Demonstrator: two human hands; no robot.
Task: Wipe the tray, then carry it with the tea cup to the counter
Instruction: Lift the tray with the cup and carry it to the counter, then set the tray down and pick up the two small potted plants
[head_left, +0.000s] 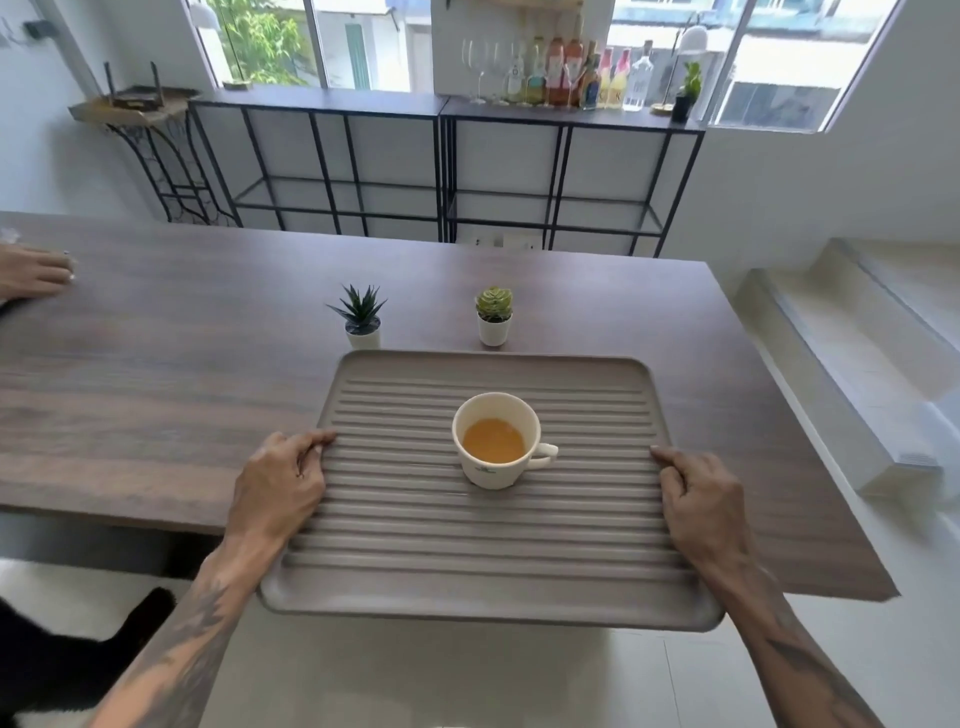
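Note:
A grey ribbed tray (415, 551) is held level, its near half out past the front edge of the wooden table (156, 364). A white tea cup (496, 441) with orange-brown tea stands upright near the tray's middle, handle pointing right. My left hand (283, 483) grips the tray's left rim, thumb on top. My right hand (701, 499) grips the right rim the same way.
Two small potted succulents (361, 317) (494, 314) stand on the table just beyond the tray. Another person's hand (31, 270) rests at the table's far left. A black metal shelf (447, 171) with bottles and glasses lines the window wall. Steps (852, 353) lie to the right.

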